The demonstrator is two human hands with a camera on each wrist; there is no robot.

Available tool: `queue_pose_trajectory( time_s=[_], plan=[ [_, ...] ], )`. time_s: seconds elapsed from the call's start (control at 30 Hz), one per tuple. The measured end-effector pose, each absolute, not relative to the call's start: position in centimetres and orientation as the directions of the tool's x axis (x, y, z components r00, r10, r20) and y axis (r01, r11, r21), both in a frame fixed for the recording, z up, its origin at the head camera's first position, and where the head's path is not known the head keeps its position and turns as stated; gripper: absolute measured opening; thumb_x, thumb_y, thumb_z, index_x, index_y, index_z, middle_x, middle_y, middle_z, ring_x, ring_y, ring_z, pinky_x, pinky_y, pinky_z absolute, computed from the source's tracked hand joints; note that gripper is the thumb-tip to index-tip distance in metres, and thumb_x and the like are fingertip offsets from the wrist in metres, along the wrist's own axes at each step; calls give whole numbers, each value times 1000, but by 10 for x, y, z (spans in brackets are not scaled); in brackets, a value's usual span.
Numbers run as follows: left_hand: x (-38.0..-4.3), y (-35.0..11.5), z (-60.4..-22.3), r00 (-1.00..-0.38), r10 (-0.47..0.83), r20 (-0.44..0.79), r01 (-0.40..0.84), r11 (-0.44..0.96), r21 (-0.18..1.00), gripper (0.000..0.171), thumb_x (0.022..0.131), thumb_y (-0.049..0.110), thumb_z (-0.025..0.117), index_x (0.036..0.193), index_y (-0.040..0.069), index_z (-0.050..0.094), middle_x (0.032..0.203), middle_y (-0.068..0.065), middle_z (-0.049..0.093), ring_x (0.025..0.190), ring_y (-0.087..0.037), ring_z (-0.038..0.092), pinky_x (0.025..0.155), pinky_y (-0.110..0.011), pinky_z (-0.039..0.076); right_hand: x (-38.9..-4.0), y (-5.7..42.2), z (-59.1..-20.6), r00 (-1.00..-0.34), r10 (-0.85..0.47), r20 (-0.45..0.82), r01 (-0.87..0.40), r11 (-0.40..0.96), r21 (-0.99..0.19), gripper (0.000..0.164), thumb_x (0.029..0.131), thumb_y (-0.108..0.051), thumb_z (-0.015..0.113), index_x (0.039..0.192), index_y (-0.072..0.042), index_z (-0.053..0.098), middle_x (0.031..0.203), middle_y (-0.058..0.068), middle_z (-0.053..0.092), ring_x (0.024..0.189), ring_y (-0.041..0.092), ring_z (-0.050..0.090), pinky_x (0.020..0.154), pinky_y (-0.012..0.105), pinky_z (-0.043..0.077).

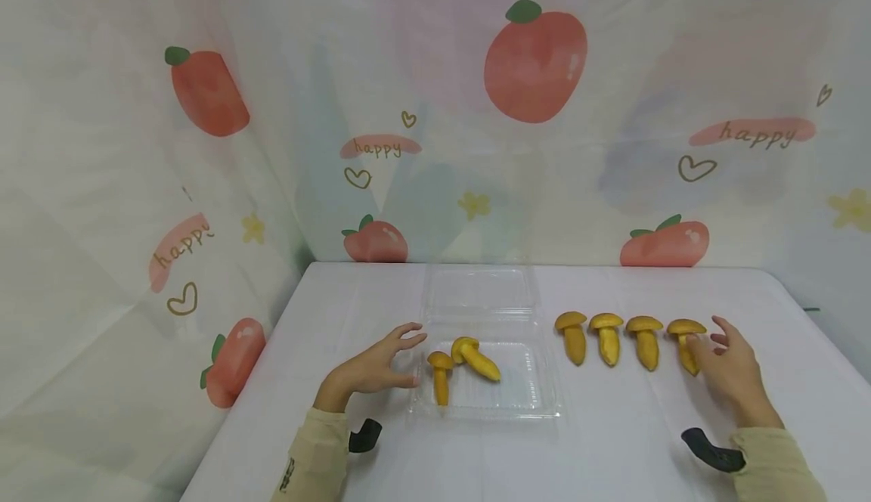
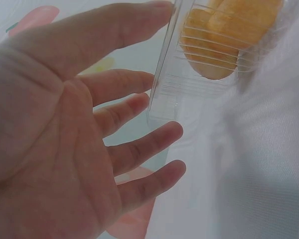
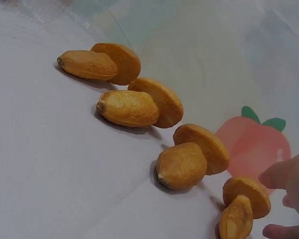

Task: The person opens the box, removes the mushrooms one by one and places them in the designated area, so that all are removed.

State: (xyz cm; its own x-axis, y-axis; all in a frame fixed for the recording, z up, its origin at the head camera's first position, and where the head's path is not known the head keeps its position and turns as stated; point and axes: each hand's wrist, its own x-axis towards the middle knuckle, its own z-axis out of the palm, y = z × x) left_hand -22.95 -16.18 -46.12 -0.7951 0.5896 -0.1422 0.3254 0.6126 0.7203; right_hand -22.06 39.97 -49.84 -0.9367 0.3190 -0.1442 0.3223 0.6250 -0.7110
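My left hand [image 1: 370, 366] is spread at the left side of a clear plastic clamshell box [image 1: 490, 414], its thumb and fingertips right at the rim. Inside the box lie an upright-pointing yellow-brown mushroom [image 1: 441, 385] and a brighter yellow mushroom [image 1: 481, 363] tilted to the right. The left wrist view shows orange-yellow shapes through the ribbed plastic wall [image 2: 164, 107]. Over on the right, my right hand [image 1: 735, 370] has its loosely parted fingers beside the rightmost mushroom [image 1: 686, 326] of a row. In the right wrist view a gap shows between that mushroom [image 3: 236, 219] and the fingers [image 3: 284, 174].
Left of that mushroom, more lie in the row: one mushroom [image 1: 646, 343], another [image 1: 609, 339], and a third [image 1: 573, 336] nearest the box. The box's open lid [image 1: 480, 289] lies toward the back of the white table [image 1: 612, 441]. A printed fruit curtain [image 1: 442, 71] hangs behind.
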Motion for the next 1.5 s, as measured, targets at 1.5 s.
queue_pose_trajectory(
  time_s=[1.5],
  plan=[
    [-230, -162, -461, -797, 587, -141, 327, 617, 715, 75, 93, 16, 73, 156, 2, 35, 168, -16, 18, 153, -43, 24, 120, -65, 26, -209, 291, -460, -963, 32, 267, -158, 735, -659, 68, 100, -17, 62, 154, 5, 28, 138, 41, 44, 122, 57, 45, 93, 73, 41]
  ],
)
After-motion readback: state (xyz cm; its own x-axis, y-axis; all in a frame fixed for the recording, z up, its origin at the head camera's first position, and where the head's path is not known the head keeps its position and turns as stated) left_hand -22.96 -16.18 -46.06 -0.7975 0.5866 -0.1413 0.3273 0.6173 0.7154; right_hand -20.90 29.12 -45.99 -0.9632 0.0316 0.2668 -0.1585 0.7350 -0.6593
